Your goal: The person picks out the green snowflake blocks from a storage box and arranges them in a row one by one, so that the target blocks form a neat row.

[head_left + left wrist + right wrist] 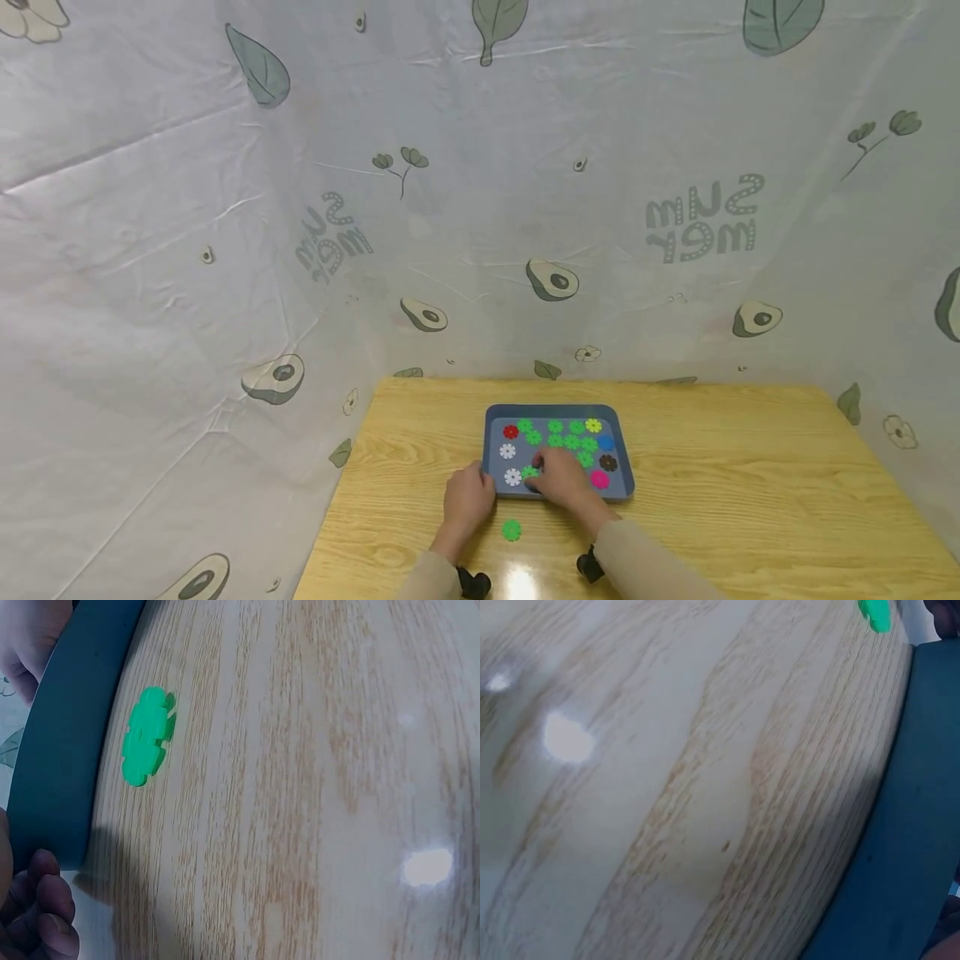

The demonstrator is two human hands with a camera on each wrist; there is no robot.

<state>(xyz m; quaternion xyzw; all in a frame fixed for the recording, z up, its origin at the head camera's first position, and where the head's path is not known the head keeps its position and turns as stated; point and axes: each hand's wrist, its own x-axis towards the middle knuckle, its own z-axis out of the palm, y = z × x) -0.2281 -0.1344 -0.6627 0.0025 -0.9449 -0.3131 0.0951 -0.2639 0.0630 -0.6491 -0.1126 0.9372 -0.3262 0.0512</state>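
Note:
A blue-grey tray (551,411) lies on the table with flower-shaped plastic discs inside, mostly green. My left hand (468,502) grips the tray's near left corner; in the left wrist view its fingers (54,896) curl against the outer wall. My right hand (564,478) reaches over the front wall into the tray, fingers bent down beside a green disc (529,472). Whether it pinches a piece is hidden. White discs (512,477) sit at the left, a pink disc (599,479) at the right. One green disc (512,530) lies on the table in front of the tray.
The wooden table (720,483) extends to both sides of the tray. A pale printed cloth (480,208) hangs behind and at the left. Red (511,432), yellow (593,425), blue (605,443) and brown discs (607,462) lie near the tray's sides.

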